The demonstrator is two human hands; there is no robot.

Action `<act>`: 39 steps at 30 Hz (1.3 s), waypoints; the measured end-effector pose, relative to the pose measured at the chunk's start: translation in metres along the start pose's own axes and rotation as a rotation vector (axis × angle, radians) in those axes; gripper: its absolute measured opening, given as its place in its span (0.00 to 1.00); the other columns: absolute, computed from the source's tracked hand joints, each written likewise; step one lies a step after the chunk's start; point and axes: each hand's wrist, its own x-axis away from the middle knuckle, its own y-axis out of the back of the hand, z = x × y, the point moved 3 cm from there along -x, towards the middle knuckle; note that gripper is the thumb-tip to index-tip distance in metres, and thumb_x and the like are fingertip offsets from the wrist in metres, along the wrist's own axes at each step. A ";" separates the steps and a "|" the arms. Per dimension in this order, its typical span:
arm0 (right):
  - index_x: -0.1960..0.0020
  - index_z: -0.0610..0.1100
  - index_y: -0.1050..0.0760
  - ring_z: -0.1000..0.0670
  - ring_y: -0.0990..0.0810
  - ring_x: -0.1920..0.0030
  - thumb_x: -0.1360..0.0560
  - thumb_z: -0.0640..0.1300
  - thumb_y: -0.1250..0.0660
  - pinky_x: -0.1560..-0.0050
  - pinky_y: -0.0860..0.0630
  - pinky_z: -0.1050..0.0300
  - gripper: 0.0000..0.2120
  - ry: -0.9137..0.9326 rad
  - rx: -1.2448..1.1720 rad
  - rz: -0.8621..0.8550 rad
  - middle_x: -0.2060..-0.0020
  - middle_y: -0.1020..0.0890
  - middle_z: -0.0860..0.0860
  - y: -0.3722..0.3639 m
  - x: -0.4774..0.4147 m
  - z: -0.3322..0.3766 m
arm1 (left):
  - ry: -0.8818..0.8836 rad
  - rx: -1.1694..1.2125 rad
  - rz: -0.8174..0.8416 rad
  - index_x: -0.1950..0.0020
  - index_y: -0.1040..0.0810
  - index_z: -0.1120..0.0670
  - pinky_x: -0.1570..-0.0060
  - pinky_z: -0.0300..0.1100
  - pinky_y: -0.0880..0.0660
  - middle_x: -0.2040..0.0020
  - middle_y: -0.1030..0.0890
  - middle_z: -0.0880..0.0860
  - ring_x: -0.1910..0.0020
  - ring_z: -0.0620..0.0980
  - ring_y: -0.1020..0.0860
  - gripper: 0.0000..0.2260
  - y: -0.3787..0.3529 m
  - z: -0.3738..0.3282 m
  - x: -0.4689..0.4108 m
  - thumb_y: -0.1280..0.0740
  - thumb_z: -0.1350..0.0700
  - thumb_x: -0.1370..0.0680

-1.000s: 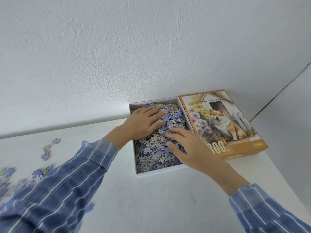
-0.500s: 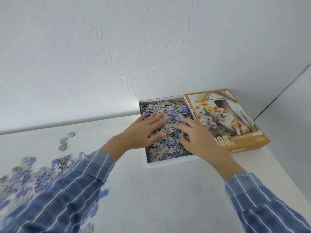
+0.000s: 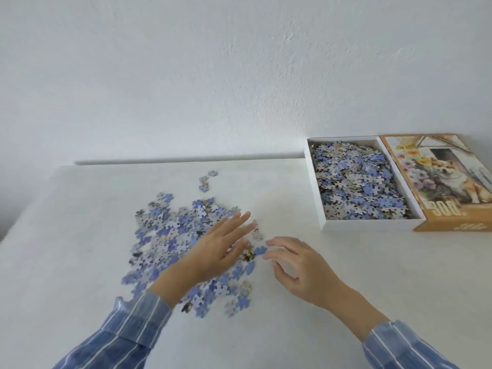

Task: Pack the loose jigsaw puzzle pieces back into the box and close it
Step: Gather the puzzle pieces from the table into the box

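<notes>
A heap of loose blue and white puzzle pieces (image 3: 170, 235) lies on the white table. My left hand (image 3: 221, 249) hovers flat over the heap's right part, fingers spread, holding nothing. My right hand (image 3: 298, 265) is just right of the heap, fingers curled and apart, its fingertips near a single blue piece (image 3: 260, 251). The white box bottom (image 3: 315, 193) stands at the back right, filled with pieces. The orange lid (image 3: 452, 225) with a dog picture lies face up against the box's right side.
A few stray pieces (image 3: 206, 181) lie behind the heap. The table (image 3: 80, 262) meets a white wall at the back. Striped blue sleeves cover both forearms at the bottom of the view.
Both hands have left the pieces in the box and moved left to the loose heap on the table. The view has swung left with them.
</notes>
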 end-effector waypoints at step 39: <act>0.23 0.54 0.37 0.52 0.37 0.24 0.18 0.64 0.56 0.24 0.43 0.50 0.29 -0.355 0.260 0.028 0.24 0.34 0.53 -0.095 -0.071 0.085 | 0.379 -0.145 -0.160 0.21 0.63 0.47 0.24 0.49 0.66 0.21 0.67 0.47 0.24 0.44 0.68 0.42 0.020 0.087 0.134 0.59 0.25 0.26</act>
